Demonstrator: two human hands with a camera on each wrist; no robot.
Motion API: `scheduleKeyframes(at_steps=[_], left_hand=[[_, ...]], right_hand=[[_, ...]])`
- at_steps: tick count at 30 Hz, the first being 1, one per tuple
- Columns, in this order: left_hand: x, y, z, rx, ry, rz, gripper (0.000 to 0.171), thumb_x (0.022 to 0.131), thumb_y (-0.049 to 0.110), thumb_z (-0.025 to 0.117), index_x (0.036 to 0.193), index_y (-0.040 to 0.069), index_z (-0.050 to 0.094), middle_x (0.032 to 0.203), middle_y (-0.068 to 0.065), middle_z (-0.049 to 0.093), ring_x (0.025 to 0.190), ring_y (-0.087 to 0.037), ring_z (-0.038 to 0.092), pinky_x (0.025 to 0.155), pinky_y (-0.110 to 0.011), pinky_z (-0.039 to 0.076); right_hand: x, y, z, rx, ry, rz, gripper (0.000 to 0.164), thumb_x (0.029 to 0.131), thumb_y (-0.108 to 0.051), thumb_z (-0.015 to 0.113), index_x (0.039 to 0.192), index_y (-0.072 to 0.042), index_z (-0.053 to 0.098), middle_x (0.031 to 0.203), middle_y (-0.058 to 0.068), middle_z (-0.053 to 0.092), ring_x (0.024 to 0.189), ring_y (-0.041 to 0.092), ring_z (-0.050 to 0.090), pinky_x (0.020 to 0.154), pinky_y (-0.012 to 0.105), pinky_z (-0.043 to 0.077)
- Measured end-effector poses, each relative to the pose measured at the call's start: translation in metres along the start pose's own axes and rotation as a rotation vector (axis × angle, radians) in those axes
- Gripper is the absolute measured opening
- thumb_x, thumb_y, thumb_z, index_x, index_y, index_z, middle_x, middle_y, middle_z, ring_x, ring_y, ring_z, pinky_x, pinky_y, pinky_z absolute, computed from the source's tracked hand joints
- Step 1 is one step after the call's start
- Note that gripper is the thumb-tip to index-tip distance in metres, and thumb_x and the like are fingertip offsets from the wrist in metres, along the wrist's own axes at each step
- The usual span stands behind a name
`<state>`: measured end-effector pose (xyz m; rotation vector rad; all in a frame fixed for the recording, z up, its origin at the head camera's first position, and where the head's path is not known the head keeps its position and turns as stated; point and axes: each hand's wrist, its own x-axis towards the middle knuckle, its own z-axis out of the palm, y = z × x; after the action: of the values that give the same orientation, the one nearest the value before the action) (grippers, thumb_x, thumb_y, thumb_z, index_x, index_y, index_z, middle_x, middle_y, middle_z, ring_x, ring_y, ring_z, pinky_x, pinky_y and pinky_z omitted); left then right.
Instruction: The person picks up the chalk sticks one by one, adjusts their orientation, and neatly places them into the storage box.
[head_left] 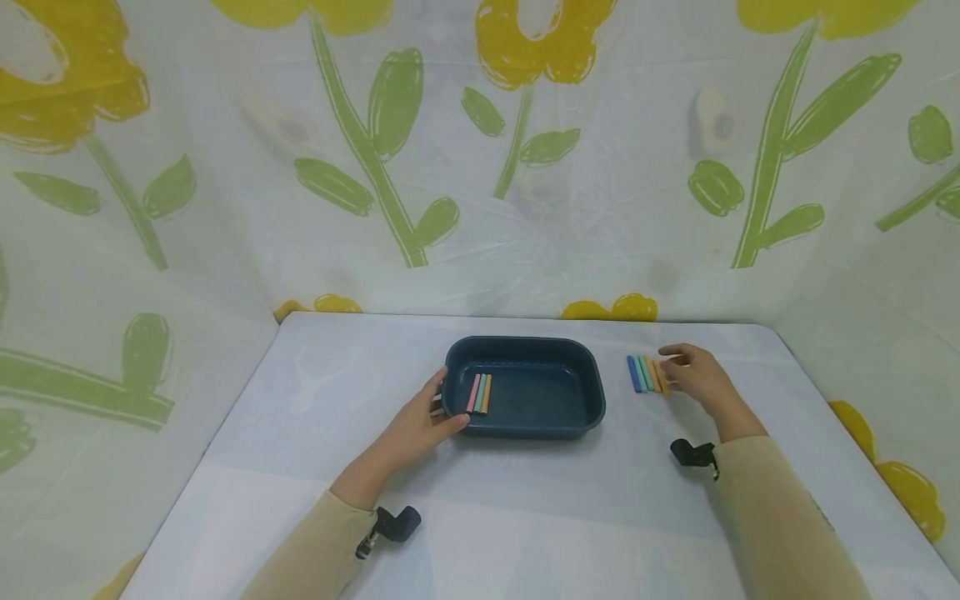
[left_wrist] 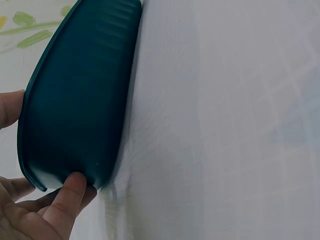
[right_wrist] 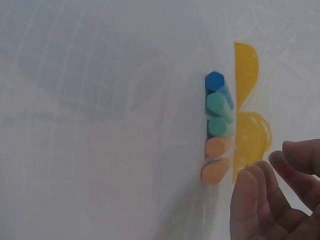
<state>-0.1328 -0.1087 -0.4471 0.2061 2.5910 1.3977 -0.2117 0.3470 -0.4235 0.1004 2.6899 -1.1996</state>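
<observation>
My left hand point(head_left: 416, 427) grips the left end of a dark blue plastic basin point(head_left: 525, 432), its thumb at the front corner and its fingers along the end wall. In the left wrist view the fingers press that wall from outside. Inside the basin, towards its left, lie a pink, a green and an orange chalk stick point(head_left: 482, 393). To the right of it, a row of several chalk sticks point(right_wrist: 216, 127), blue, green and orange, lies side by side on the table. Beside the orange end of that row, my right hand point(head_left: 699, 377) has bent, relaxed fingers and holds nothing.
Everything stands on a white table point(head_left: 540, 517). A pale cloth point(head_left: 600, 208) with yellow flowers and green leaves hangs behind and at both sides. Each wrist carries a small black camera, one near the left sleeve point(head_left: 315, 542), another by the right sleeve point(head_left: 780, 508).
</observation>
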Motion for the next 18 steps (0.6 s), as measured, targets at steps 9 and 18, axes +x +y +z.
scheduleKeyframes(at_steps=[9,18], left_hand=[[0.0,-0.001,0.0,-0.011,-0.001,0.0,0.094,0.091,0.039,0.075,0.162,0.016,0.017,0.16,-0.018,0.031,0.134,-0.038,0.05,0.106,-0.047,0.046],[-0.001,-0.001,0.0,-0.017,0.002,-0.006,0.093,0.091,0.039,0.074,0.161,0.018,0.017,0.161,-0.018,0.03,0.134,-0.037,0.05,0.106,-0.047,0.046]], right_hand=[[0.014,0.011,-0.004,-0.071,-0.039,0.063,0.047,0.105,-0.02,0.048,0.146,0.003,0.042,0.132,0.03,0.05,0.114,0.038,0.056,0.092,0.046,0.052],[0.024,0.014,-0.005,-0.09,-0.085,0.106,0.051,0.101,-0.017,0.051,0.148,0.002,0.04,0.133,0.03,0.048,0.105,0.033,0.056,0.085,0.039,0.052]])
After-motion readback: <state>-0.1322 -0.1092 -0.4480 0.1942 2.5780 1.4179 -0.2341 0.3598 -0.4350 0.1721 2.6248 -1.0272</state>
